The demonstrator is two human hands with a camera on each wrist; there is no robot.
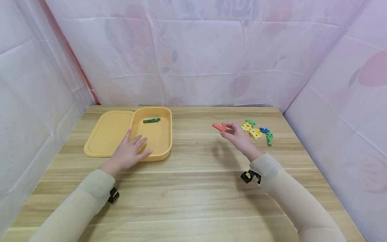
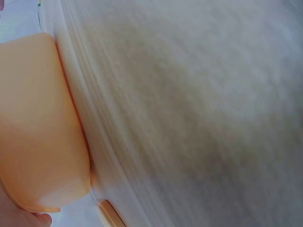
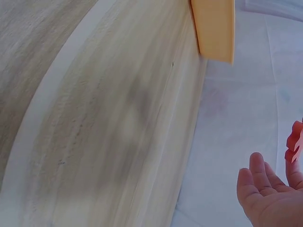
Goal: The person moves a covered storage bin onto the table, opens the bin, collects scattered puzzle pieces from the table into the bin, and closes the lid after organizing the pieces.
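My right hand (image 1: 230, 129) pinches a small red puzzle piece (image 1: 219, 127) above the wooden table, left of a cluster of coloured pieces (image 1: 257, 131). The red piece (image 3: 294, 142) shows at the right edge of the right wrist view, above my fingers (image 3: 258, 177). My left hand (image 1: 131, 151) rests flat, fingers spread, on the near rim of the yellow box (image 1: 163, 148). A green piece (image 1: 152, 120) lies inside the box. The left wrist view shows the box's side wall (image 2: 38, 123).
The box's yellow lid (image 1: 105, 134) lies flat to the left of the box. Pale pink sheeting walls the table on three sides. The table's right edge (image 1: 302, 144) runs close to the loose pieces.
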